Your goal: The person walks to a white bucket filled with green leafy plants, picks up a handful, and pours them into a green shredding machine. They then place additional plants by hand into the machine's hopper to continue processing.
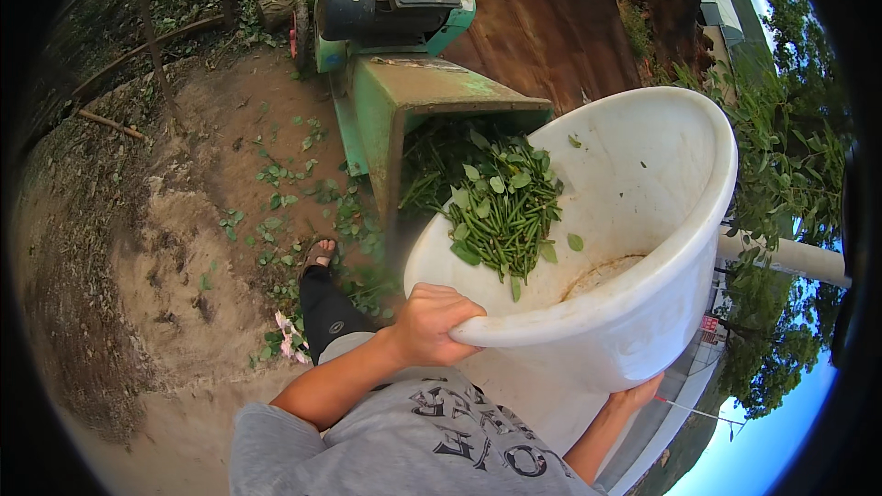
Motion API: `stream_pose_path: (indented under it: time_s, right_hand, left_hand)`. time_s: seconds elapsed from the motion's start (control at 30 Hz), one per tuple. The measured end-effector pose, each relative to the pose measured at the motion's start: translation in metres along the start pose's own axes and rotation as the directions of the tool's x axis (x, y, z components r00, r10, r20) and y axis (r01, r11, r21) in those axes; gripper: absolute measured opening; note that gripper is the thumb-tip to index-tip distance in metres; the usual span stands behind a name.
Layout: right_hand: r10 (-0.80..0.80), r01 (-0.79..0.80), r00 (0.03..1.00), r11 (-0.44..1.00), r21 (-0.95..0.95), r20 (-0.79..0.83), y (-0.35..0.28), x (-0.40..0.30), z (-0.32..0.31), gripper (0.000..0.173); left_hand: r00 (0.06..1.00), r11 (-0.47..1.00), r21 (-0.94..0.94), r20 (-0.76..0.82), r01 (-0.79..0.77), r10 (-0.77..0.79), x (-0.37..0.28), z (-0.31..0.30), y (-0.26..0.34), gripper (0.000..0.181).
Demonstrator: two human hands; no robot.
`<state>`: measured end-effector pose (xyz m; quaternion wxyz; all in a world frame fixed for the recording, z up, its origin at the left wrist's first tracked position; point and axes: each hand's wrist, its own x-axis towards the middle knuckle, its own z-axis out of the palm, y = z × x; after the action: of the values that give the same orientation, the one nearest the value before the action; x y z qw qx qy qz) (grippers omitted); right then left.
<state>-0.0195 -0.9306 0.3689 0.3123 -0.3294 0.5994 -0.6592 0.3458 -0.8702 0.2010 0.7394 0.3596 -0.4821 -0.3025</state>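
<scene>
A large white plastic tub (644,151) is tipped towards the feed chute (396,100) of a green chopping machine. My left hand (437,324) grips the near rim of the tub. Under its base, my right hand (637,393) holds the lower edge, with the fingers partly hidden by the tub. Cut green stems with leaves (506,213) lie in a heap at the tub's lip and reach into the mouth of the chute. A single loose leaf (575,242) sticks to the inner wall.
An electric motor (386,3) sits on the machine. Leafy clippings (275,200) are scattered on the dirt ground, with pale pink flowers (289,341) near my sandalled foot (320,255). Behind the chute lies a rusty metal sheet (530,7). Leafy branches (785,151) stand at the right.
</scene>
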Motion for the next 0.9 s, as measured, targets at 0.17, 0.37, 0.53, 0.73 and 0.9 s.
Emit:
stream_pose_path:
  time_s: [0.17,0.37,0.53,0.73,0.9]
  right_hand:
    - [0.011,-0.012,0.997,1.0,-0.011,-0.079,-0.002,0.002,-0.001,0.041]
    - [0.062,-0.063,0.998,0.998,0.024,0.018,-0.02,-0.004,-0.013,0.042]
    - [-0.06,0.058,0.993,0.998,-0.022,-0.099,-0.004,0.011,-0.031,0.043]
    - [0.01,-0.014,0.995,0.999,-0.038,-0.099,-0.008,0.003,-0.026,0.043]
    - [-0.027,0.022,0.983,0.999,-0.03,-0.181,0.001,-0.012,-0.011,0.044]
  left_hand:
    - [1.0,1.0,0.024,0.005,0.011,-0.011,-0.001,-0.015,0.015,0.021]
    - [0.998,0.999,-0.018,0.036,0.044,-0.043,0.0,0.007,-0.003,0.021]
    - [0.999,1.0,0.019,0.034,-0.006,0.006,0.015,-0.007,0.002,0.022]
    - [0.999,0.999,-0.022,0.019,0.034,-0.034,0.011,0.017,-0.008,0.018]
    - [0.994,1.0,0.008,0.103,-0.02,0.019,0.017,-0.001,0.006,0.018]
